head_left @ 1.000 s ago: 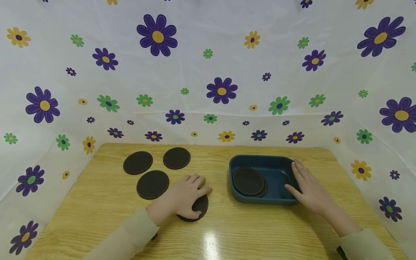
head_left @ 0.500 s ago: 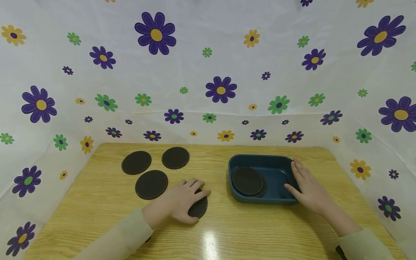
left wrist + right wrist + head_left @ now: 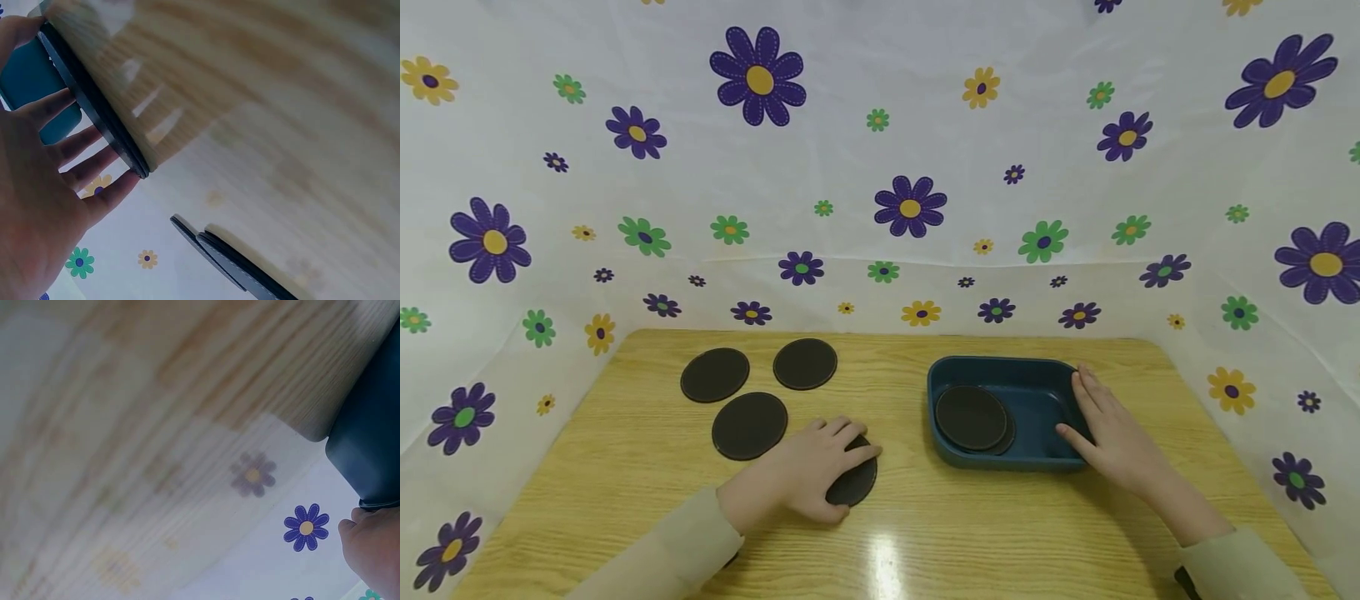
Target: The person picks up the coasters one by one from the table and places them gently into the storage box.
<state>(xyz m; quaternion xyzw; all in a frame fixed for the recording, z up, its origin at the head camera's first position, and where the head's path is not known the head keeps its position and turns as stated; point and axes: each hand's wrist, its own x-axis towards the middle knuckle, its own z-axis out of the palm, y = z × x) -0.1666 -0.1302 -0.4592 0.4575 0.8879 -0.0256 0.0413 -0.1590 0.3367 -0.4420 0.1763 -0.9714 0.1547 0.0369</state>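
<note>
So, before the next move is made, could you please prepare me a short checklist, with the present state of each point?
1. Left hand has the near black disc: ok, fingers at its rim.
2. Only one disc in that grip: cannot tell; the edge looks thick, with a line along it.
3. That disc lifted off the table: cannot tell.
4. Right hand on the blue container: ok, at its right end.
5. Room inside: ok, two overlapping discs occupy only the left part.
6. All discs inside: not ok, three loose discs remain outside.
</note>
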